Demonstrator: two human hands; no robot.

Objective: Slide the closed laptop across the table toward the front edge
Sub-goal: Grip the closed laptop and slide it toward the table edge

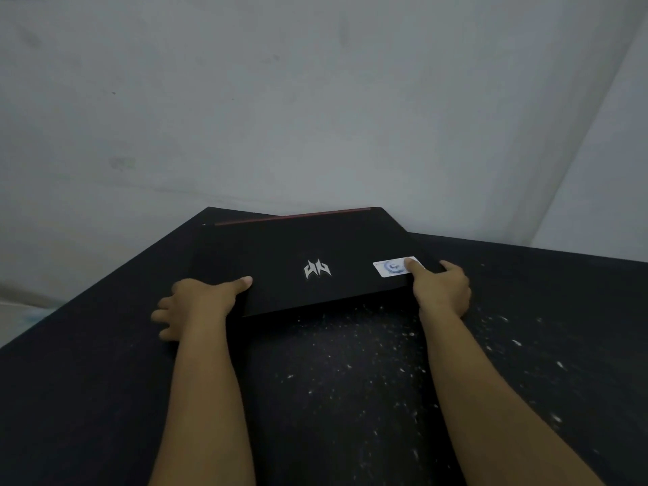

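head view: closed laptop (280, 254) lies crosswise, red rear edge (292, 216) toward wall (315, 100).

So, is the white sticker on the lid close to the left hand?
No, the white sticker sits at the right end of the laptop, and the thumb of the right hand rests partly on it.

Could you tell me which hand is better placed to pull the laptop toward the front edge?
Probably right. The right hand grips the laptop by a near corner, thumb on the lid, fingers round its side. The left hand has only its thumb on the lid, fingers splayed off it.
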